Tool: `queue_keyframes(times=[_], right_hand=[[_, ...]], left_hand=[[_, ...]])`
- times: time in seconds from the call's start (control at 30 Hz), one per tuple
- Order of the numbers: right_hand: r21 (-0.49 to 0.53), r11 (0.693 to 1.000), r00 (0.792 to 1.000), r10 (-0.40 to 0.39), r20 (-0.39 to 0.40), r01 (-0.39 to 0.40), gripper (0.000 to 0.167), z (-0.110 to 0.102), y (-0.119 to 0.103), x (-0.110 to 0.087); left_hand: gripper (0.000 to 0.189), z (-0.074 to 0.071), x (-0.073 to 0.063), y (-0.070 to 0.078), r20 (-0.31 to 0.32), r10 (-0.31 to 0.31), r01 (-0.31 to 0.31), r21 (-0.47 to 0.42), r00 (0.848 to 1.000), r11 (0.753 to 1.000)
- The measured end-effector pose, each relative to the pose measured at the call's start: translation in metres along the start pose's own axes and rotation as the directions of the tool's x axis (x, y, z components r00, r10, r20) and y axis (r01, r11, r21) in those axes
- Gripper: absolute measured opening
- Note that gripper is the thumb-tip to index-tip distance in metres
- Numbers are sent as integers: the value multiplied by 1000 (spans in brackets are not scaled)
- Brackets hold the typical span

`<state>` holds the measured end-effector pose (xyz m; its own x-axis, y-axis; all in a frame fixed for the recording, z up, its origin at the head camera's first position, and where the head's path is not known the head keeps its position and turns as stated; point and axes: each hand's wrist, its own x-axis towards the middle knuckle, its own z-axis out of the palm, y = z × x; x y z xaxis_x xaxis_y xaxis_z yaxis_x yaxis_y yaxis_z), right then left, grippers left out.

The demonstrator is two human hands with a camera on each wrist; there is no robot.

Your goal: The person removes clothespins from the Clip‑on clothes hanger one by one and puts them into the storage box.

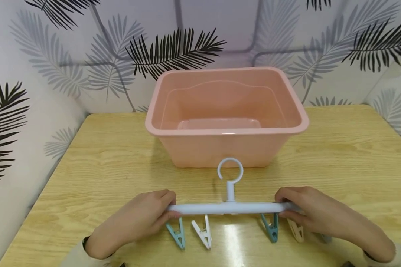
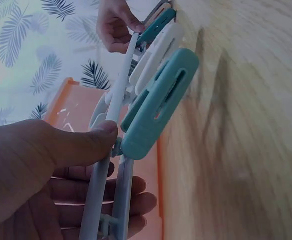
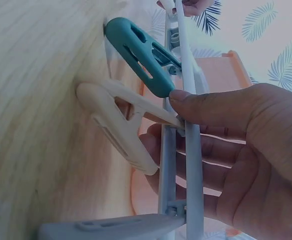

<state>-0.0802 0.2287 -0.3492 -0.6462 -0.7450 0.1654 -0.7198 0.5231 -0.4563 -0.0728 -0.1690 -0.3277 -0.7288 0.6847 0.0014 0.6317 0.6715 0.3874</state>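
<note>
Looks like home: leaf-print wall covering [image 1: 177,52], wood-grain table [image 1: 97,163], pink tub [image 1: 204,148], clothespin hanger [image 1: 204,208].

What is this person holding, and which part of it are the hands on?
A pale hanger, by its long bar: the left hand grips it toward one end, the right hand toward the other.

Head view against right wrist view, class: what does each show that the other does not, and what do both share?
Only the head view: the inner floor of the pink plastic bin and the pale fabric sleeves.
Only the right wrist view: the gap between two rails of the pale blue plastic hanger and the palm of the right hand.
Both: that hand gripping the hanger, the dark teal plastic clip and the beige plastic clip.
</note>
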Motion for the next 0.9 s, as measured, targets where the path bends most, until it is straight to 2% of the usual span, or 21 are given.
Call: queue_keyframes(times=[0.13, 0.27, 0.33, 0.4, 0.43, 0.5, 0.57, 0.73, 0.9], right_hand=[[-33, 999, 999, -32, -37, 30, 33, -1, -2, -1], [-65, 996, 995, -59, -77, 54, 37, -4, -5, -1], [-81, 994, 990, -78, -116, 69, 26, -6, -7, 0], [-96, 992, 982, -95, -160, 80, 12, -9, -10, 0], [-106, 991, 977, -105, -186, 86, 11, -11, -12, 0], [-125, 987, 962, -131, -238, 103, 26, -16, -15, 2], [-155, 980, 941, -170, -292, 129, 32, -21, -18, 4], [-213, 962, 889, -246, -387, 173, 35, -31, -23, 14], [-249, 957, 873, -244, -423, 147, 37, -41, -27, 21]], left_hand=[[19, -6, 0, 3, -18, 14, -14, 14, 1000, 1000], [22, -11, 0, 6, -64, 46, -44, 35, 997, 998], [23, -15, -1, 7, -93, 74, -70, 43, 993, 997], [22, -20, -3, 8, -117, 102, -97, 45, 988, 994], [21, -22, -3, 9, -129, 113, -108, 45, 985, 993], [21, -28, -4, 11, -155, 130, -122, 59, 979, 991], [25, -35, -5, 14, -185, 139, -126, 81, 973, 989], [39, -53, -5, 24, -284, 174, -126, 181, 943, 975], [50, -61, 3, 33, -386, 204, -83, 307, 900, 948]])
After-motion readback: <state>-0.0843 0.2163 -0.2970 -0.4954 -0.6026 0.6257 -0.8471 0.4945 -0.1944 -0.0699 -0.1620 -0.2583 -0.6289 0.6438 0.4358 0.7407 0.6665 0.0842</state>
